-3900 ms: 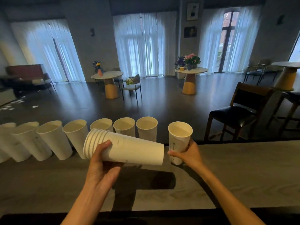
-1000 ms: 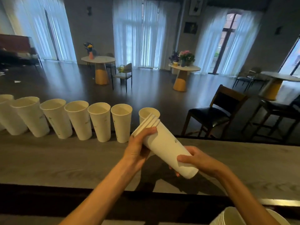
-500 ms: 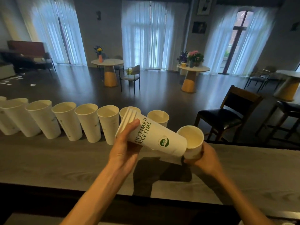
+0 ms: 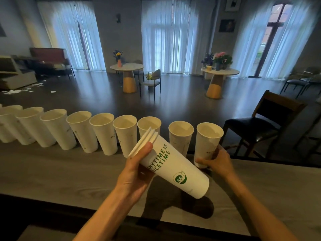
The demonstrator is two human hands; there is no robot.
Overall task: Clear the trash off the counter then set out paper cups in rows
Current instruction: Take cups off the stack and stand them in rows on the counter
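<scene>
green "anytime is nicetime" plus round green logo on side of stacked cups.

I'm seeing a white cup stack showing green lettering and a green round logo; white cups are lining the grey wood-grain counter's far edge.

The single head view looked forward and down, close over the counter. The room filled the upper frame.

Dim room, backlit windows, bowed edges.
</scene>
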